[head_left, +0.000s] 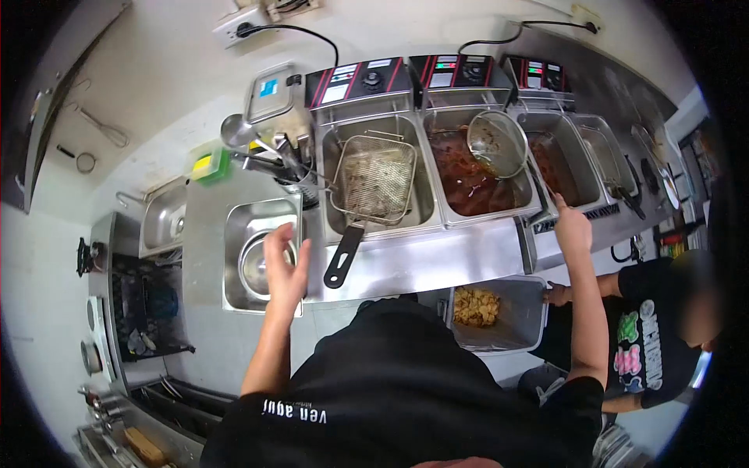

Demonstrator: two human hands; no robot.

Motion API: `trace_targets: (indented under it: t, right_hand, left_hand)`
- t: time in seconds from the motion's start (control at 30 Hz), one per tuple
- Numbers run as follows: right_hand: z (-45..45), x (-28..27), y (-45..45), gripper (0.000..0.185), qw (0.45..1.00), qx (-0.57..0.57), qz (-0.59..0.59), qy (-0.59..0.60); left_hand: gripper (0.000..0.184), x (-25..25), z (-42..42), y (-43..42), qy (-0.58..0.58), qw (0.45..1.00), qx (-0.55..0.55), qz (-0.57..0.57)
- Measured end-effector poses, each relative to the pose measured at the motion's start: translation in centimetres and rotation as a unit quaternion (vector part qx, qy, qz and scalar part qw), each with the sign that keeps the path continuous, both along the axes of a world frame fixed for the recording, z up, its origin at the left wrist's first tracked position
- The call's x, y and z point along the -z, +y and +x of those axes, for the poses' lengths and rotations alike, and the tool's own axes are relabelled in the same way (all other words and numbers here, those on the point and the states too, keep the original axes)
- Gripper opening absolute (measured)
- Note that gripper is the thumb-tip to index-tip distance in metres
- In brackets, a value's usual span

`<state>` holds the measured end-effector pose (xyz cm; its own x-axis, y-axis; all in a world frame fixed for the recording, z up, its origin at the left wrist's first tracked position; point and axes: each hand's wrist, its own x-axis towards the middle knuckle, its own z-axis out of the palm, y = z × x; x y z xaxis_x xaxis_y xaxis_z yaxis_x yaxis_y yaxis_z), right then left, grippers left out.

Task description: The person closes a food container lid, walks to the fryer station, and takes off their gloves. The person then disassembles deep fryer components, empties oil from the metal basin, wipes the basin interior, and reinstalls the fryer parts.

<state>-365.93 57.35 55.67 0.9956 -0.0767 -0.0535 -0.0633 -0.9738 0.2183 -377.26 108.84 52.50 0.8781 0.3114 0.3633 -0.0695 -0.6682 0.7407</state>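
Observation:
My right hand (pixel 574 228) is closed around the handle of a round mesh skimmer (pixel 498 144). The skimmer's head is over the middle fryer tank (pixel 468 187), which holds reddish-brown oil; whether the mesh touches the oil I cannot tell. My left hand (pixel 286 269) is raised with its fingers apart and nothing in it. It hovers by a steel pan (pixel 238 234) with a round metal bowl (pixel 253 261) inside. A wire fry basket (pixel 374 175) rests over the left fryer tank, its black handle (pixel 344 255) lying across the counter's front.
Below the counter, a co-worker's hand (pixel 557 294) grips a grey bin (pixel 515 320) with yellowish food pieces inside. A third fryer tank (pixel 566 164) and another basket (pixel 601 148) are at the right. A utensil holder (pixel 300 186) stands left of the fryers.

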Motion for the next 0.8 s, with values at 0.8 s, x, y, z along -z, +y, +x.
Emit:
trace_targets:
  t: [0.8]
  right_hand:
    - [-0.5,0.7,-3.5,0.028,0.973,0.001,0.228,-0.026]
  left_hand:
    - [0.039,0.0,-4.0,5.0,0.009,0.997,-0.081,0.008]
